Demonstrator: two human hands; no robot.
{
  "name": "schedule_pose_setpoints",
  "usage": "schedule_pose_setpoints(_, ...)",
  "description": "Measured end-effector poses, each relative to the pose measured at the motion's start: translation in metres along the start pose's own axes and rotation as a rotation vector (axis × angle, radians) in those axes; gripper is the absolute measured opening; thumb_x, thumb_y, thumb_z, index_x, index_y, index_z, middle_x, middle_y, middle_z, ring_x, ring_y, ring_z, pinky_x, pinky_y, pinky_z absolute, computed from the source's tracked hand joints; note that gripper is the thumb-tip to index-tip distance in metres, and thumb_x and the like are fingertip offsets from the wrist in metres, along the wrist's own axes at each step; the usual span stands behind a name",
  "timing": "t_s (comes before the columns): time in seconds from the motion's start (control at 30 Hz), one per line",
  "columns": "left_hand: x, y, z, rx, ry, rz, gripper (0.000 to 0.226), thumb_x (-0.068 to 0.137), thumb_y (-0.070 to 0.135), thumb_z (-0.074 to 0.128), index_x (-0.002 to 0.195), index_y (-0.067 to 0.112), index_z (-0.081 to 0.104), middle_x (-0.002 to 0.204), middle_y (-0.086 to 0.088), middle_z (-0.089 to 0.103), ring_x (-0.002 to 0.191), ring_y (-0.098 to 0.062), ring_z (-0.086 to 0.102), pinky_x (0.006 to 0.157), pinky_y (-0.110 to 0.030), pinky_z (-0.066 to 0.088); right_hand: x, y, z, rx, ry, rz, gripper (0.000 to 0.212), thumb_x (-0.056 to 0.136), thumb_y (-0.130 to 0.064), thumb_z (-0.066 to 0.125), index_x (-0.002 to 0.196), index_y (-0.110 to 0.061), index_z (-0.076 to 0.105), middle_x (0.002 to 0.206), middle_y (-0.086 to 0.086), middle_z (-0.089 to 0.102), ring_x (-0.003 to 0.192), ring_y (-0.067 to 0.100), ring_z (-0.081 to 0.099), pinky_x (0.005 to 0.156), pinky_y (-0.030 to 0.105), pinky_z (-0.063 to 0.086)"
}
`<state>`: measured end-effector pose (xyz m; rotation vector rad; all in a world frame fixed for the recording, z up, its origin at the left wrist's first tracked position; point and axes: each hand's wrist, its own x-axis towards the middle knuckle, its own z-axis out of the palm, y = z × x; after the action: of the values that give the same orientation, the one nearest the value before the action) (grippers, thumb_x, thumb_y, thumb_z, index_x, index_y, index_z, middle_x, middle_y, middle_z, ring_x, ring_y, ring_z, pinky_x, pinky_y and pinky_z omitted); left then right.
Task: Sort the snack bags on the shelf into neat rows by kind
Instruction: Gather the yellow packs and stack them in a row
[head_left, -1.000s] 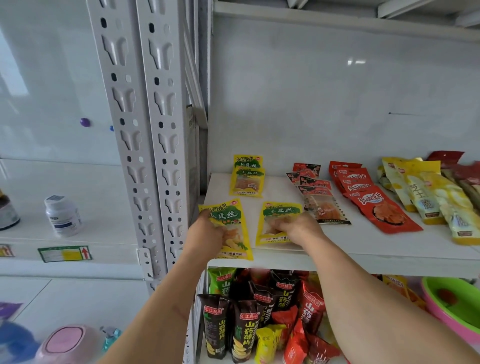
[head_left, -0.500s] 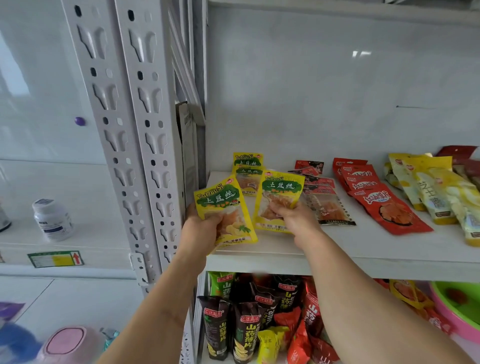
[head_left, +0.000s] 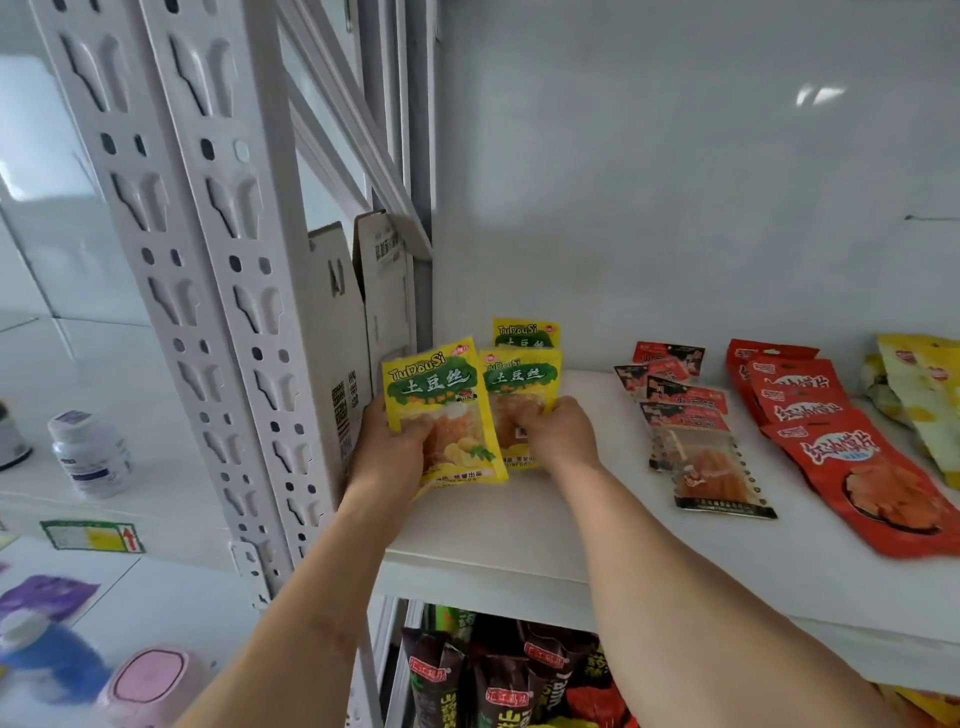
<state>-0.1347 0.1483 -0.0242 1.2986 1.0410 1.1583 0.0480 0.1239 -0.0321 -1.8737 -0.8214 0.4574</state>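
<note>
So a second ago both yellow bags were flat near the shelf (head_left: 519, 551) edge; now the left hand (head_left: 387, 457) has its fingers clamped on one yellow bag (head_left: 441, 410) and the right hand (head_left: 558, 434) grips the other yellow bag (head_left: 519, 395). Both are lifted and pushed back toward the yellow bag at the back (head_left: 524, 332), so the yellow row looks close to done, while the red packs (head_left: 852, 452) sit well apart.

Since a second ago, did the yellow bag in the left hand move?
Yes. The yellow bag in the left hand went from lying at the shelf's front edge to being lifted and carried back toward the wall.
</note>
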Motion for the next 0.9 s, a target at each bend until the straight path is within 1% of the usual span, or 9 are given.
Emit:
schedule_pose_setpoints(0.07,0.007,-0.002,0.005,0.006,0.011,0.004,0.03,0.096,0.015,0.058,0.124,0.025,0.058,0.106,0.002,0.073,0.091,-0.016,0.071,0.073,-0.029,0.055,0.001,0.004,0.003,-0.141,0.027,0.007,0.048,0.082,-0.051,0.066,0.109,-0.012,0.057,0.104,0.006,0.068,0.1,0.031,0.065,0.073,0.035,0.048)
schedule_pose_setpoints(0.17,0.012,-0.007,0.01,0.034,0.017,0.0,0.03,0.095,0.017,0.059,0.123,0.029,0.059,0.104,0.006,0.074,0.089,-0.014,0.072,0.077,-0.033,0.057,0.0,0.015,0.008,-0.42,0.159,-0.035,0.052,0.084,-0.053,0.064,0.114,-0.012,0.054,0.117,0.009,0.062,0.111,0.034,0.058,0.086,0.04,0.046)
schedule_pose_setpoints(0.23,0.015,-0.01,0.012,0.069,0.006,-0.001,0.033,0.093,0.019,0.06,0.123,0.031,0.058,0.103,0.008,0.074,0.092,-0.014,0.072,0.083,-0.037,0.058,-0.002,0.02,0.011,-0.477,0.237,-0.06,0.055,0.083,-0.053,0.066,0.116,-0.01,0.054,0.121,0.011,0.059,0.114,0.035,0.054,0.09,0.041,0.044)
schedule_pose_setpoints(0.4,0.023,-0.015,0.018,0.147,-0.029,-0.008,0.033,0.093,0.015,0.059,0.123,0.03,0.06,0.105,0.009,0.074,0.095,-0.012,0.071,0.085,-0.033,0.056,0.002,0.02,0.012,-0.428,0.279,-0.027,0.055,0.081,-0.05,0.067,0.115,-0.009,0.052,0.123,0.011,0.058,0.115,0.035,0.052,0.09,0.041,0.042)
schedule_pose_setpoints(0.57,0.025,-0.015,0.021,0.217,-0.098,-0.012,0.028,0.091,0.015,0.058,0.115,0.03,0.065,0.1,0.009,0.075,0.094,-0.016,0.072,0.089,-0.039,0.057,-0.001,0.019,0.009,-0.369,0.294,-0.017,0.048,0.094,-0.05,0.053,0.122,-0.01,0.054,0.126,0.012,0.057,0.118,0.035,0.051,0.092,0.04,0.041)
schedule_pose_setpoints(0.73,0.023,-0.009,0.028,0.228,-0.152,0.036,0.025,0.096,0.009,0.056,0.112,0.025,0.066,0.1,0.009,0.073,0.086,-0.006,0.067,0.057,-0.012,0.048,0.002,0.016,0.001,-0.187,0.319,0.041,0.047,0.101,-0.049,0.039,0.12,-0.01,0.057,0.124,0.013,0.058,0.117,0.034,0.052,0.09,0.04,0.043)
schedule_pose_setpoints(0.77,0.023,-0.009,0.032,0.25,-0.165,0.049,0.025,0.096,0.01,0.056,0.112,0.024,0.067,0.101,0.009,0.072,0.086,-0.003,0.066,0.056,-0.011,0.046,0.003,0.016,0.0,-0.18,0.316,0.038,0.049,0.101,-0.05,0.037,0.119,-0.01,0.058,0.122,0.012,0.059,0.115,0.034,0.054,0.088,0.04,0.044)
schedule_pose_setpoints(0.83,0.025,-0.01,0.04,0.323,-0.198,0.066,0.025,0.094,0.015,0.056,0.113,0.025,0.067,0.103,0.01,0.073,0.091,-0.007,0.066,0.066,-0.018,0.048,0.005,0.016,-0.001,-0.167,0.309,0.028,0.052,0.101,-0.052,0.034,0.115,-0.01,0.06,0.118,0.011,0.061,0.111,0.033,0.056,0.085,0.04,0.045)
schedule_pose_setpoints(0.9,0.026,-0.012,0.048,0.42,-0.189,0.063,0.029,0.09,0.023,0.053,0.117,0.026,0.064,0.11,0.004,0.072,0.101,-0.02,0.065,0.081,-0.028,0.052,0.007,0.015,-0.002,-0.163,0.301,0.018,0.054,0.101,-0.054,0.031,0.112,-0.01,0.06,0.116,0.011,0.062,0.109,0.033,0.056,0.082,0.039,0.044)
